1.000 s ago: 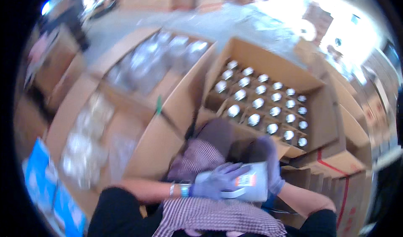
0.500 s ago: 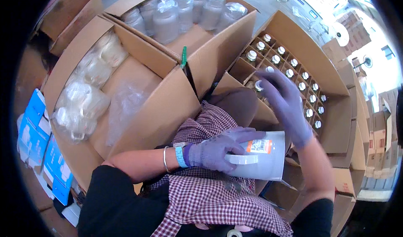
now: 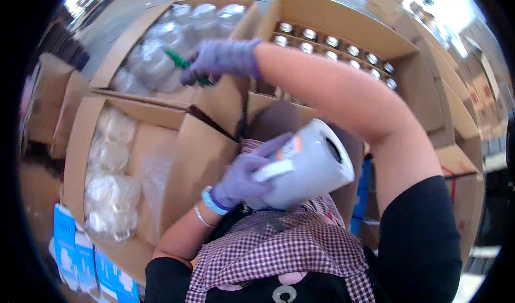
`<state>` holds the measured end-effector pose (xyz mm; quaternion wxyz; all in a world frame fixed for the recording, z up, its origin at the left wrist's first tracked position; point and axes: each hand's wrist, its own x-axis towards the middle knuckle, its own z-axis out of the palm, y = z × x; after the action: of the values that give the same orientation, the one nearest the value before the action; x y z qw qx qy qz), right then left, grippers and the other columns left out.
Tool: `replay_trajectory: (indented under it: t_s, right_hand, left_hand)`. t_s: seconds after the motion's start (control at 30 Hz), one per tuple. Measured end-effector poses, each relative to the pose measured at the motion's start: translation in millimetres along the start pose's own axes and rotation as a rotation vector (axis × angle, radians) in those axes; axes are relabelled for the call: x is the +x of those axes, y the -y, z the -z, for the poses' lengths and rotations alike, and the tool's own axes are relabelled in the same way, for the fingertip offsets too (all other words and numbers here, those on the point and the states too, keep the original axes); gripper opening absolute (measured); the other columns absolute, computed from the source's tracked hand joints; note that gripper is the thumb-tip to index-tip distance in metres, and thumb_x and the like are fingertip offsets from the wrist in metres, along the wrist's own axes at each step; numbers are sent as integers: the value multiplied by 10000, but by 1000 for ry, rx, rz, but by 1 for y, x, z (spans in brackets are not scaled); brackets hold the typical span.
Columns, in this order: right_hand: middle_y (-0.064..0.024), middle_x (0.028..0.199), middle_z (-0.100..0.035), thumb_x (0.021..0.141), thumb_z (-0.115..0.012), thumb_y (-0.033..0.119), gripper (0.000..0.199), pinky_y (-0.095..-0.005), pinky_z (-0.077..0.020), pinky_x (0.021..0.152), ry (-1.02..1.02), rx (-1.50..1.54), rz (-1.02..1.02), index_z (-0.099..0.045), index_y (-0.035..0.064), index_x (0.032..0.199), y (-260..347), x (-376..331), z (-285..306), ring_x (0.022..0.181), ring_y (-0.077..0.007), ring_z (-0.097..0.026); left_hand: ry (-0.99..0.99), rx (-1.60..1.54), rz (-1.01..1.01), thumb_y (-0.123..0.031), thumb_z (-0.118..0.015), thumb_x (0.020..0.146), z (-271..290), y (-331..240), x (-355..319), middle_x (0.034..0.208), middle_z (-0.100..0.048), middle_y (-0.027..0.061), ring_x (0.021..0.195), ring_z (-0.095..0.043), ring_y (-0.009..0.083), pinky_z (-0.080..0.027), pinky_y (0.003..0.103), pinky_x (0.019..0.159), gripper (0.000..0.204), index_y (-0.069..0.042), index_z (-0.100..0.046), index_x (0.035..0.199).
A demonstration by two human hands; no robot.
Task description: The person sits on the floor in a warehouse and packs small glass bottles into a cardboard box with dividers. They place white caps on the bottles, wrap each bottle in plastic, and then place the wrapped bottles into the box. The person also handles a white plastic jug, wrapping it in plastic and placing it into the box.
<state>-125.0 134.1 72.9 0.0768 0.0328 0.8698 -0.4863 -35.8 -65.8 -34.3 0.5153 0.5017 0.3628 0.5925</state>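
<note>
Left hand [image 3: 244,177] grips white jar [image 3: 308,166] against apron, mouth open; right hand [image 3: 220,59] pinches green tool [image 3: 182,64] at box [image 3: 115,61] flap edge.

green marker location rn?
Head view, upper left of centre: the green marker is pinched in the right hand, over the carton of clear plastic containers.

Your left hand [image 3: 244,177] holds the jug [image 3: 308,166] over your lap. Your right hand [image 3: 220,59] reaches forward to the marker [image 3: 185,66] on a box flap. Left of you lie open boxes of bagged containers [image 3: 110,179]; ahead and to your right, a box of capped jars [image 3: 335,42].
</note>
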Motion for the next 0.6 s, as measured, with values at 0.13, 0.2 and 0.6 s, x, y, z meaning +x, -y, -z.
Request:
replay_trajectory:
  t_s: [0.13, 0.2, 0.6]
  right_hand:
    - [-83, 1066, -699, 907, -708, 346, 388, -283, -558, 845, -298, 67, 184, -703, 19, 1116, 56, -183, 55, 992, -145, -668]
    - [-99, 1036, -696, 898, -725, 404, 435, -299, -570, 823, -429, -114, 39, -699, 18, 1097, 69, -255, 51, 956, -162, -695]
    - [-61, 1197, -620, 725, -760, 215, 240, -471, -475, 1027, -254, -1109, 409, -677, 171, 946, 17, -425, -49, 1176, -271, -581]
  left_hand:
    - [49, -340, 116, -167, -840, 583, 18, 9, 6, 1581, -367, 205, 1476, -309, 324, -223, 438, 1201, 431, -31, -781, 988]
    - [100, -436, 163, -41, -736, 537, 30, 19, 9, 1545, -428, 203, 1446, -367, 344, -254, 429, 1192, 426, -30, -780, 960]
    - [496, -679, 324, 73, -613, 466, 9, 89, 82, 1363, -599, 231, 1214, -600, 319, -407, 389, 1110, 709, 21, -713, 1166]
